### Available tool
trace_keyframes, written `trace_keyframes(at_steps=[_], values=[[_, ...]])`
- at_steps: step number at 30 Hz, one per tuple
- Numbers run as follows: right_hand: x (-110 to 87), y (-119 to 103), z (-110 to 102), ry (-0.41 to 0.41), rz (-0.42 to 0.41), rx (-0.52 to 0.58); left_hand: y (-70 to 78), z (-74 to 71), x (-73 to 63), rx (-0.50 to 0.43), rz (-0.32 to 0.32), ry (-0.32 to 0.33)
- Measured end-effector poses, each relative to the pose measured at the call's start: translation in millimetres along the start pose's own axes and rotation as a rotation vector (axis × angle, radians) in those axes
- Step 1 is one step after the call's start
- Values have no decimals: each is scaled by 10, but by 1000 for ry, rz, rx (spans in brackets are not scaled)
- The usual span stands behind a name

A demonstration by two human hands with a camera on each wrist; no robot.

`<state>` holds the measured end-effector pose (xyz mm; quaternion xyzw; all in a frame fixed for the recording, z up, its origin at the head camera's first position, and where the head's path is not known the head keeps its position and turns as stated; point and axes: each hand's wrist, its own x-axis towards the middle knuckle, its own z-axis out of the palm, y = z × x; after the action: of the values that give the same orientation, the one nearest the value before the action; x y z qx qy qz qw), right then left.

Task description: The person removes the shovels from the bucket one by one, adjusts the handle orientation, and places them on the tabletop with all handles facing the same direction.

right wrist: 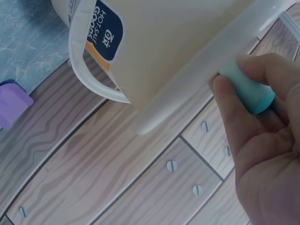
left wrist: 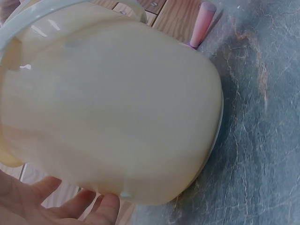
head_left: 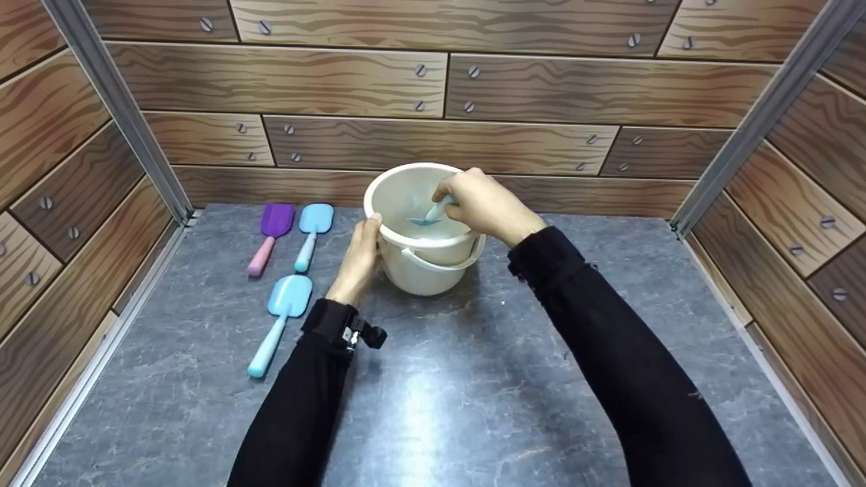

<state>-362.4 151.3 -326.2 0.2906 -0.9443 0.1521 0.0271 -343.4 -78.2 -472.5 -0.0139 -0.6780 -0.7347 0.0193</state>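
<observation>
A cream plastic bucket (head_left: 426,270) stands upright near the back wall, its pale carrying handle (head_left: 440,264) hanging down at the front. Inside it, a light-blue toy shovel (head_left: 426,220) points blade-down. My right hand (head_left: 482,203) reaches over the rim and pinches that shovel's turquoise handle (right wrist: 246,89) between thumb and fingers. Against the bucket's left side rests my left hand (head_left: 360,257), near the rim. Its fingers (left wrist: 105,208) extend along the outer wall in the left wrist view, touching it without wrapping round.
Left of the bucket lie a purple shovel (head_left: 277,220) with a pink handle, a blue shovel (head_left: 316,218) and, nearer, another blue shovel (head_left: 291,294). Wood-patterned walls (head_left: 352,142) enclose the grey marbled surface (head_left: 203,304) at back and sides.
</observation>
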Motion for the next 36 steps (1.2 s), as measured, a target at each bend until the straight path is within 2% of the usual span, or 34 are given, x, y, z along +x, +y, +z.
trace_keyframes(at_steps=[11,17,26,36], values=[[-86,34,-100,51,-15,44,-14,-26,-6,13,-28,-21],[-159,47,-164,78,-12,65,-22,-5,-1,-10,-6,-11],[-253,70,-235,144,-52,54,-16,5,23,-19,27,3],[-323,114,-295,195,-65,32,-7,-12,14,-25,-18,-16]])
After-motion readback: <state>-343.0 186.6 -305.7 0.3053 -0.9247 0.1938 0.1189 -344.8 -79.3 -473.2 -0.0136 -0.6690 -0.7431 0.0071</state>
